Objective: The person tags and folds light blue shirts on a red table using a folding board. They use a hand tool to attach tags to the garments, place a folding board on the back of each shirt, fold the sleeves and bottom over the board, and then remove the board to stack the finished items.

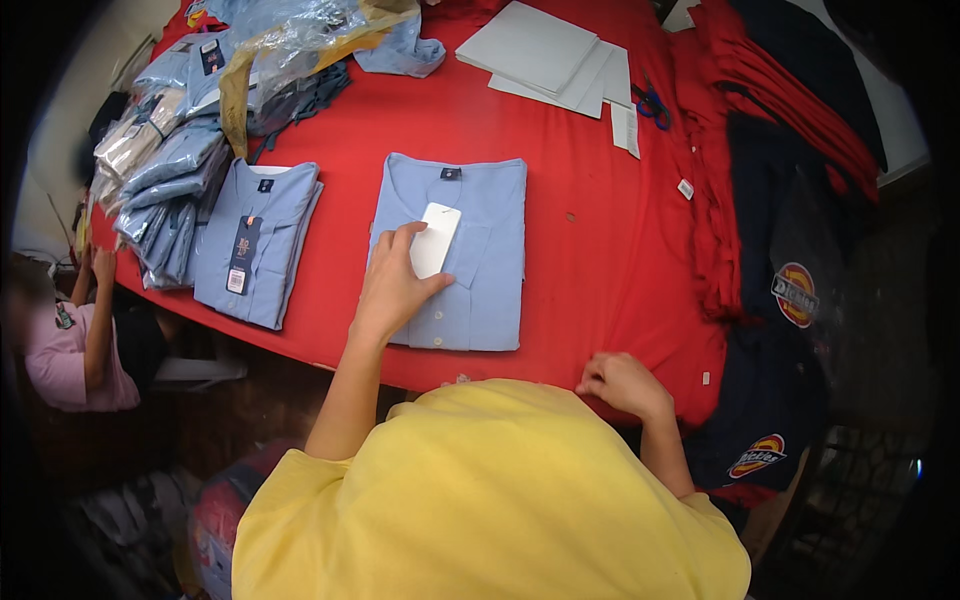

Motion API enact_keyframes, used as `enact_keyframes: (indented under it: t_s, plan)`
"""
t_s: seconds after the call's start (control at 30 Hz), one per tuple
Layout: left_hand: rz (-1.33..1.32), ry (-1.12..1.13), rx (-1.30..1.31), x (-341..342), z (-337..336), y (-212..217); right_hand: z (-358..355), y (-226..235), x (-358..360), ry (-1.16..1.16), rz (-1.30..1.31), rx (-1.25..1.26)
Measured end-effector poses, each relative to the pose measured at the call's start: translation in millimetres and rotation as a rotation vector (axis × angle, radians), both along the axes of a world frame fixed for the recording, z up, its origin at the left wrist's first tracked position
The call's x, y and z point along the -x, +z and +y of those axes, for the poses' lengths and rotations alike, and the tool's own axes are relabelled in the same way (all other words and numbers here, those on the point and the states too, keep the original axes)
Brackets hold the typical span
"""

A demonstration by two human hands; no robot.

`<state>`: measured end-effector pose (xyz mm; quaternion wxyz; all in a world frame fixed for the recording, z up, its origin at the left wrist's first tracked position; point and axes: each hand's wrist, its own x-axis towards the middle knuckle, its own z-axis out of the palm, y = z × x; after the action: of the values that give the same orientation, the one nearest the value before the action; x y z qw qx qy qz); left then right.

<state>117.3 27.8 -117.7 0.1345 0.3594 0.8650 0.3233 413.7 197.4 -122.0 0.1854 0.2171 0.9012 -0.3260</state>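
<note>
We record the left hand [393,285] extended forward on a bare, nearly straight forearm, palm down, fingers together and pointing up and to the right, thumb spread toward the right. We note the fingertips lie flat (no curl visible). The right hand [622,383] sits drawn back close to the body, knuckles up, fingers curled under in a loose fist; its forearm bends back sharply toward the yellow-sleeved shoulder. The two hands are well apart.

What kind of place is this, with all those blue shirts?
Probably a clothing packing workshop. A folded blue shirt lies on a red table, bagged shirts are piled nearby, and grey cardboard sheets wait at the back.
</note>
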Motion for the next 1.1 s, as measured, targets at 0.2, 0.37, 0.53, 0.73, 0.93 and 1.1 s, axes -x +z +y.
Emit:
enact_keyframes:
  t_s: [0.2,0.37,0.53,0.73,0.93,1.1]
  plan:
    - [0.127,-0.022,-0.032,4.0,-5.8,13.1,-7.3,11.9,11.8,-0.222,0.129,0.039]
    - [0.454,-0.220,-0.061,-23.7,-7.3,24.0,-4.9,9.6,49.9,-0.186,0.274,-0.009]
    - [-0.016,-0.240,-0.022,-32.7,-17.3,32.7,29.8,-20.9,90.7,-0.346,0.446,0.012]
    - [-0.110,0.149,0.124,64.8,-58.2,-15.4,77.4,-38.8,156.8,-0.626,0.614,0.603]
    - [-0.210,0.161,-0.081,86.9,-17.9,-47.1,81.7,-16.5,216.6,-0.544,0.548,0.620]
    - [-0.889,0.002,-0.544,113.3,6.4,-45.8,76.2,-21.8,210.2,-0.475,0.527,0.732]
